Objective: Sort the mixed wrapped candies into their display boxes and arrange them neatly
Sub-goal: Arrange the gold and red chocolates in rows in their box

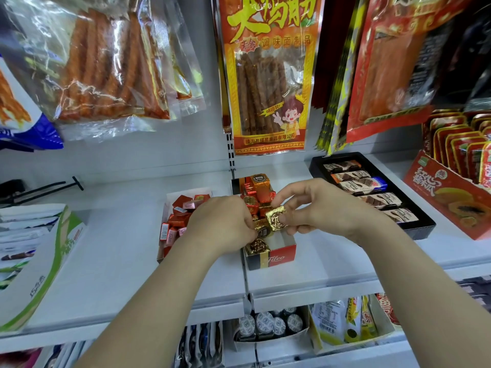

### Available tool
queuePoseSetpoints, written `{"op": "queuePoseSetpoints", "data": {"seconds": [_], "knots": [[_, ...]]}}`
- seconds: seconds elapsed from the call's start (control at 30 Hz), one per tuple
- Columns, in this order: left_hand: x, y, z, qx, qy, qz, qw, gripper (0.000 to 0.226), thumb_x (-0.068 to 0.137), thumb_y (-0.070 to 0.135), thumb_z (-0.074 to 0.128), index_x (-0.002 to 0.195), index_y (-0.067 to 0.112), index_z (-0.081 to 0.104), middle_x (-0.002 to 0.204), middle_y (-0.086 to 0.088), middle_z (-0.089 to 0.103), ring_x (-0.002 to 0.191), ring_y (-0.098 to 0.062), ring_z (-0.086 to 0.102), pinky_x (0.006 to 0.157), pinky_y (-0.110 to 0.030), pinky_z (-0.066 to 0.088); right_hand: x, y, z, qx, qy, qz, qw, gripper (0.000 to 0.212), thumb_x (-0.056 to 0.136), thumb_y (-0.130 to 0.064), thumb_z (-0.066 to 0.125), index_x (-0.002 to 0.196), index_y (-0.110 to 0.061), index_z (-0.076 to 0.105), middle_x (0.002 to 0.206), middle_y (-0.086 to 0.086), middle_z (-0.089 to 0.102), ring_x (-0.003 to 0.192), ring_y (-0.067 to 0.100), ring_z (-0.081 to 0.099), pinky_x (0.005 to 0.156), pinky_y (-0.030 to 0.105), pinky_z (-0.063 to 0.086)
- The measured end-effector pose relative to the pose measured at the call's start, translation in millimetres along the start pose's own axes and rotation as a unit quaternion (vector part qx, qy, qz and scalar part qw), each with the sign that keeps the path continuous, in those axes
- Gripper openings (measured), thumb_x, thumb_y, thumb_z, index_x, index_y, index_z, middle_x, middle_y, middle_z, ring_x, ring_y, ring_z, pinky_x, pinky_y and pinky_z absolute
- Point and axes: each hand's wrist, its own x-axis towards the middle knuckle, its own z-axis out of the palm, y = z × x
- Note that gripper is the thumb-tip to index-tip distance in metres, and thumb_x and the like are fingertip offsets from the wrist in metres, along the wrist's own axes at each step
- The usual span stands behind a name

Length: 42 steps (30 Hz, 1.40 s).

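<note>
A black-and-red display box marked "Tileo" sits mid-shelf, holding gold and red foil candies. My right hand pinches one gold-wrapped candy above the box's front half. My left hand curls over the box's left side, its fingertips gripping another gold candy. One more gold candy lies at the box's front. To the left, a clear box holds red and pink wrapped candies.
A black tray of brown-wrapped bars stands on the right, a red papaya-print carton beyond it. Snack bags hang above the shelf. A green-and-white carton lies at the left. Lower shelves hold more packets.
</note>
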Motion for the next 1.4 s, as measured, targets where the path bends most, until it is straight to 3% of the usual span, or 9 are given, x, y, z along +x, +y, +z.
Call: {"op": "queuePoseSetpoints", "data": {"seconds": [0.27,0.4,0.47,0.57,0.67,0.77,0.97,1.13,1.4], "knots": [[0,4,6,0.021,-0.043,0.001,0.999,0.019,0.077,0.048,0.072,0.089,0.035,0.077,0.086,0.011,0.070,0.086,-0.013,0.063,0.076,-0.033,0.056,-1,4,-5,0.129,-0.029,0.017,0.991,0.026,0.089,0.006,0.059,0.104,-0.010,0.071,0.085,0.009,0.068,0.076,0.022,0.071,0.066,0.023,0.057],[0,1,4,-0.001,-0.063,-0.005,0.998,0.015,0.078,0.044,0.071,0.089,0.036,0.077,0.087,0.013,0.071,0.085,-0.012,0.063,0.079,-0.034,0.057,-2,2,-5,0.041,-0.031,-0.012,0.999,0.030,0.079,0.001,0.072,0.100,-0.021,0.074,0.097,0.013,0.064,0.078,0.017,0.064,0.086,0.033,0.056],[-3,-1,2,-0.023,-0.028,-0.009,0.999,0.012,0.082,0.040,0.069,0.085,0.032,0.077,0.083,0.012,0.070,0.081,-0.011,0.063,0.075,-0.033,0.057,-3,1,-3,0.006,-0.019,-0.021,1.000,0.032,0.074,-0.004,0.078,0.097,-0.025,0.073,0.100,0.008,0.062,0.075,0.016,0.062,0.093,0.037,0.052],[-5,-3,-5,-0.108,0.067,0.014,0.992,0.006,0.084,0.034,0.069,0.084,0.031,0.074,0.080,0.015,0.066,0.076,-0.004,0.059,0.063,-0.023,0.048,-2,0,-1,0.014,-0.003,-0.015,1.000,0.027,0.075,-0.013,0.079,0.099,-0.022,0.072,0.085,0.004,0.064,0.067,0.010,0.063,0.073,0.022,0.055],[-7,-1,-6,-0.199,0.056,0.071,0.976,0.019,0.081,0.032,0.074,0.099,0.037,0.070,0.084,0.016,0.066,0.079,-0.001,0.060,0.065,-0.020,0.049,1,0,2,0.014,-0.001,-0.013,1.000,0.021,0.081,-0.017,0.074,0.101,-0.013,0.070,0.071,0.009,0.068,0.058,0.010,0.062,0.056,0.017,0.050],[-7,0,-1,-0.237,0.035,0.092,0.966,0.027,0.077,0.028,0.079,0.100,0.035,0.069,0.085,0.015,0.069,0.080,0.003,0.062,0.071,-0.016,0.052,3,2,2,0.023,-0.005,-0.003,1.000,0.017,0.084,-0.015,0.070,0.101,-0.011,0.070,0.071,0.013,0.070,0.059,0.013,0.064,0.058,0.019,0.053],[-10,-1,-5,-0.254,0.032,0.097,0.962,0.023,0.074,0.029,0.082,0.095,0.031,0.072,0.080,0.015,0.071,0.073,0.006,0.063,0.062,-0.007,0.049,1,5,-1,0.087,-0.039,0.018,0.995,0.019,0.087,-0.008,0.066,0.106,-0.010,0.069,0.076,0.014,0.071,0.064,0.013,0.067,0.067,0.021,0.057],[-11,-2,-4,-0.268,0.026,0.094,0.958,0.022,0.076,0.031,0.079,0.097,0.027,0.074,0.080,0.013,0.071,0.072,0.005,0.063,0.057,-0.006,0.045,0,6,-3,-0.081,-0.029,-0.020,0.996,0.030,0.078,-0.014,0.078,0.104,-0.026,0.071,0.100,-0.001,0.070,0.063,0.003,0.061,0.069,0.021,0.046],[-10,-7,-6,-0.180,0.010,0.097,0.979,0.018,0.081,0.028,0.075,0.099,0.030,0.075,0.079,0.020,0.066,0.069,0.017,0.053,0.055,-0.002,0.038,5,5,2,-0.264,0.005,-0.041,0.964,0.029,0.073,-0.027,0.080,0.099,-0.033,0.070,0.092,-0.014,0.049,0.077,0.003,0.049,0.062,0.019,0.040]]}}
